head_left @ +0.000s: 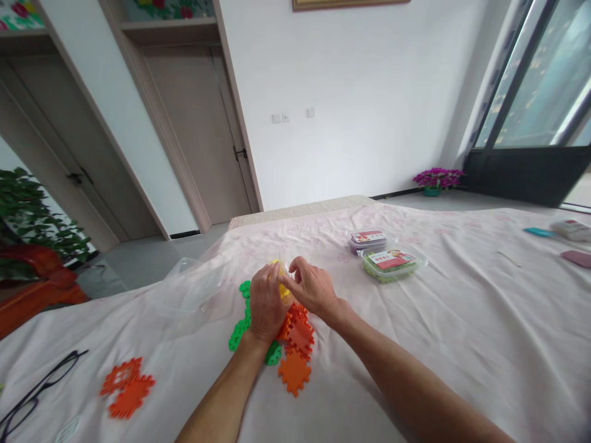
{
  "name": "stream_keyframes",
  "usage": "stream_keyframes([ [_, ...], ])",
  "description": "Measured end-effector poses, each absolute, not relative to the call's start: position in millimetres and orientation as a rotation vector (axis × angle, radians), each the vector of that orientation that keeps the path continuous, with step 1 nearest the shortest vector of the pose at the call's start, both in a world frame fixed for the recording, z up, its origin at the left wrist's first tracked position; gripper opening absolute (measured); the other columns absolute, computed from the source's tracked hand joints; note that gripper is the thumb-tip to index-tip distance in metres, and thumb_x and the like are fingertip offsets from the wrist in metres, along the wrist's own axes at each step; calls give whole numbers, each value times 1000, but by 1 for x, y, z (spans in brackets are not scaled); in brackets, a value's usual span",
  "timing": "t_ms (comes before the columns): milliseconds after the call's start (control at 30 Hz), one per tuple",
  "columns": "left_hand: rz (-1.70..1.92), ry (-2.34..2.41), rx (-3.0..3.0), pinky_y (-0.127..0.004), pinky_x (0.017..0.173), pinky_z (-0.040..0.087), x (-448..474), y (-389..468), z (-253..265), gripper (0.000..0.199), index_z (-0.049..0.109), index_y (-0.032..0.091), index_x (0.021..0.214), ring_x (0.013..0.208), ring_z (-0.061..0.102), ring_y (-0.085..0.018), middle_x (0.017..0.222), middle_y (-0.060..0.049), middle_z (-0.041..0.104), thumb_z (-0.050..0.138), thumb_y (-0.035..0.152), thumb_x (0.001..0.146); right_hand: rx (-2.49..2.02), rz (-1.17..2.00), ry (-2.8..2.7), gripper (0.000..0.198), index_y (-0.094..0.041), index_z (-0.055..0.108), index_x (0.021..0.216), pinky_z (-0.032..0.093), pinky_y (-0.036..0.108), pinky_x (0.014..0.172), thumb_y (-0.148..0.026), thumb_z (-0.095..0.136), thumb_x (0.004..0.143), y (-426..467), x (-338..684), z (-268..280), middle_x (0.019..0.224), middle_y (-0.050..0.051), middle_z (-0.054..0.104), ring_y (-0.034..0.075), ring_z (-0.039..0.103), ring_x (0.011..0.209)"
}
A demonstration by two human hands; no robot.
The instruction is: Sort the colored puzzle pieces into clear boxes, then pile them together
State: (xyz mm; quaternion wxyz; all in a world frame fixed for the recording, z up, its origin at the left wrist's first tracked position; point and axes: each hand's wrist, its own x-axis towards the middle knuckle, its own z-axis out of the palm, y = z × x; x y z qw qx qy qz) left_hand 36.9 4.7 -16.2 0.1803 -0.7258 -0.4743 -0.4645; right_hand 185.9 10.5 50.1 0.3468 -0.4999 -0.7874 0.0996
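Note:
My left hand (266, 303) is wrapped round the side of a clear plastic package holding yellow pieces (285, 288). The fingers of my right hand (314, 287) are bent, with the thumb pressed against the same package near its top. Both hands hide much of it. Below and partly under my left hand lie orange notched building pieces (295, 370), some overlapping. Green round notched pieces (238, 334) show to the left of that hand, on the pale cloth.
Left of the hands stands a clear plastic tub (187, 286). Two orange pieces (131, 395) and black glasses (37, 394) lie at the left front. Two labelled clear boxes, one purple (368, 240) and one green (392, 264), sit at the right back. Small items (572, 230) lie far right.

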Motion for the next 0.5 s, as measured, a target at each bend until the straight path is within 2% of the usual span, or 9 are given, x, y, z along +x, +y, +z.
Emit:
stream_keyframes([
  [133, -1255, -1288, -2076, -54, 112, 34, 36, 3, -17, 68, 27, 18, 147, 137, 39, -32, 140, -19, 46, 59, 22, 88, -1442, 120, -2090, 42, -21, 57, 88, 24, 27, 56, -55, 34, 97, 7, 179, 60, 75, 4, 69, 17, 62, 66],
  [333, -1234, -1226, -2137, -52, 112, 36, 31, 3, -22, 72, 26, 18, 148, 135, 40, -31, 137, -18, 47, 61, 21, 85, -1518, 31, -2185, 33, -21, 59, 89, 20, 29, 56, -39, 33, 99, 5, 174, 61, 79, 6, 71, 18, 62, 66],
  [500, -1208, -1200, -2114, -53, 110, 38, 31, 3, -23, 78, 23, 17, 149, 133, 42, -31, 135, -18, 48, 63, 17, 82, -1514, 42, -2205, 37, -21, 60, 90, 19, 30, 56, -40, 30, 100, 5, 179, 61, 78, 5, 70, 17, 62, 66],
])
